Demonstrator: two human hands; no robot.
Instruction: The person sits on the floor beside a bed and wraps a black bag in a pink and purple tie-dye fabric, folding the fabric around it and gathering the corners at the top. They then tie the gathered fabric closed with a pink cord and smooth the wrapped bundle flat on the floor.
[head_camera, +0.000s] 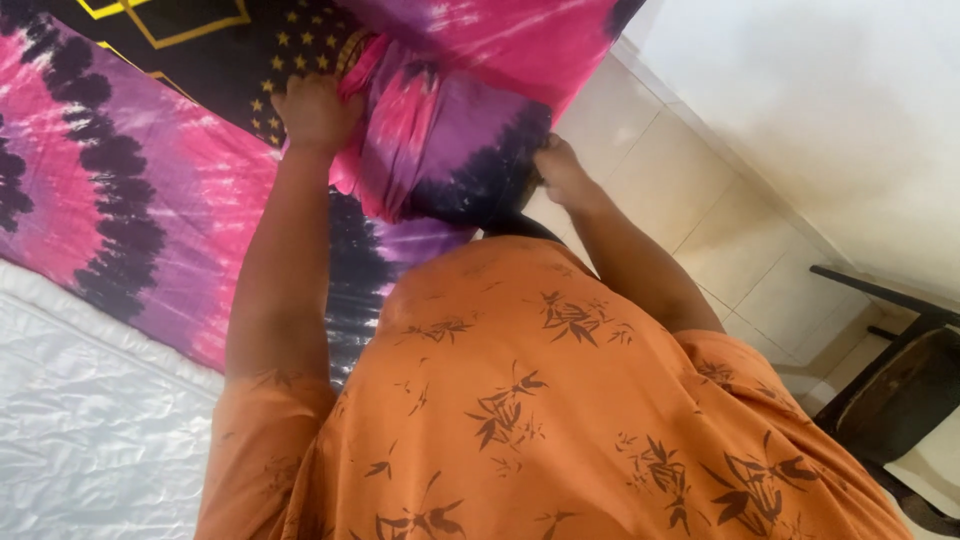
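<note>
while both hands grip it, pillow (450, 150) sits between them.

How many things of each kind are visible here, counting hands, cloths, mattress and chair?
Hands: 2, left hand and right hand, both gripping the bundle
Tie-dye cloths: 2, bundle and sheet
Dark starred cloth: 1
Mattress: 1
Chair: 1
Total: 7

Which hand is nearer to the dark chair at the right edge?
Right. The right hand grips the pink-and-purple tie-dye pillow on the side toward the dark chair; the left hand holds the pillow's far side, over the bed.
</note>
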